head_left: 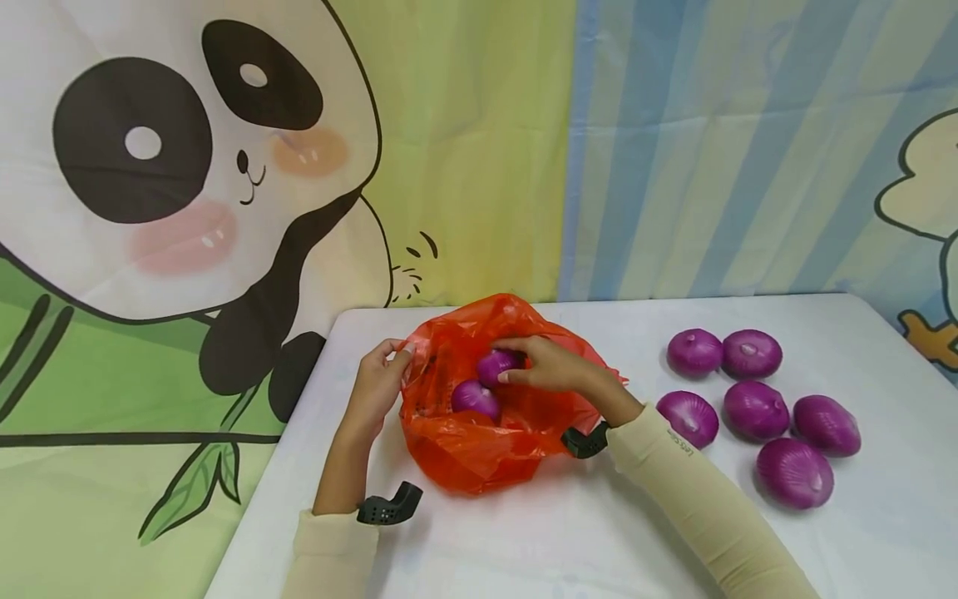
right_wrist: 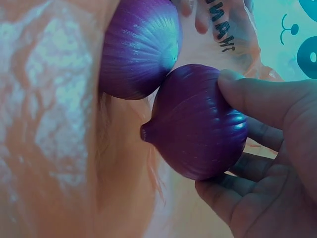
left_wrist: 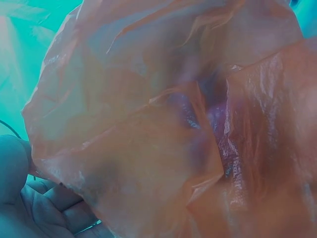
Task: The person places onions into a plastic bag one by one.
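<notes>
The left hand (head_left: pixel 377 383) of the person pinches the rim of the red plastic bag (head_left: pixel 479 457) at its left side, with the thumb and the fingers closed on the thin film; the bag stands on the white counter (head_left: pixel 494 549), with its mouth wide and turned upward. The right hand (head_left: pixel 550 366) is within the mouth of the bag, and its grip is closed around one purple onion, the held onion (head_left: pixel 494 366); in the right wrist view the thumb presses on one side of it and the fingers on the other, while its short stem points away from the palm. The second onion (head_left: pixel 475 401) lies also in the bag, just beside the held one, and the two seem to touch; dark printed letters (right_wrist: pixel 220 25) show on the bag wall behind them. The left wrist view is mostly covered by the blurred film, so I cannot tell well what the purple shade behind it is. On the counter, to the right of the bag, lie six more onions (head_left: pixel 756 410) in a loose group; one of them is just beside the right sleeve (head_left: pixel 703 491); behind the counter hangs a printed cloth (head_left: pixel 479 125) with a large panda (head_left: pixel 180 187).
</notes>
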{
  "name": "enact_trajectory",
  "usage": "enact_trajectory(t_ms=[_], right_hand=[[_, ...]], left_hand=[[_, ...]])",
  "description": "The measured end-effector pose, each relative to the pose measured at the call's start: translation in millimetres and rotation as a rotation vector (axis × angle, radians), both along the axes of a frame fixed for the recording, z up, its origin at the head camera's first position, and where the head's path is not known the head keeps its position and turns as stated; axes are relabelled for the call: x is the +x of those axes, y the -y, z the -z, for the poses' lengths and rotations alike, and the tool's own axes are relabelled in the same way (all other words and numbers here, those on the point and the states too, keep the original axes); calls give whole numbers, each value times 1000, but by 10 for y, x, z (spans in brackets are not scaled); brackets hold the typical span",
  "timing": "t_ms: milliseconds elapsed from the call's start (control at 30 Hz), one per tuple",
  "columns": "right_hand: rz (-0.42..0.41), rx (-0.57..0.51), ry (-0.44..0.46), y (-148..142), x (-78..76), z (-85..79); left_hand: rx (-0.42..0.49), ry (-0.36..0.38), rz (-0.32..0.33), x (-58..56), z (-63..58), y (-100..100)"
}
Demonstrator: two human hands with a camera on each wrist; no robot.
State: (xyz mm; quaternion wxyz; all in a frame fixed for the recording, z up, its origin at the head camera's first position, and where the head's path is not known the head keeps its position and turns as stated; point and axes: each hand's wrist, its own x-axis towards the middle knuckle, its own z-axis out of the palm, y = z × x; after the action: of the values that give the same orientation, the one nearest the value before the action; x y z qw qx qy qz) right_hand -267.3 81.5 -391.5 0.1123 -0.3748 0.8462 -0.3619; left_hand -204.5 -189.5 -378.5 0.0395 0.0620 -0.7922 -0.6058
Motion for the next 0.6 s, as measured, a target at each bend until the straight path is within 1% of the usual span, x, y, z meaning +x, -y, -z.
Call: enact_trajectory(t_ms=[133,300,500,600], right_hand=[[0,-2,1,-18,-4,3],[4,-1,5,-46,-13,16],[-1,31,3,-55,-2,27],[1,47,-1,-57,14,32]], left_hand=[[3,-2,-3,-3,-9,-3],[-19,7,11,-8,-32,-9],[-6,6,-6,2,-31,-4],[1,4,-3,10,-19,0]])
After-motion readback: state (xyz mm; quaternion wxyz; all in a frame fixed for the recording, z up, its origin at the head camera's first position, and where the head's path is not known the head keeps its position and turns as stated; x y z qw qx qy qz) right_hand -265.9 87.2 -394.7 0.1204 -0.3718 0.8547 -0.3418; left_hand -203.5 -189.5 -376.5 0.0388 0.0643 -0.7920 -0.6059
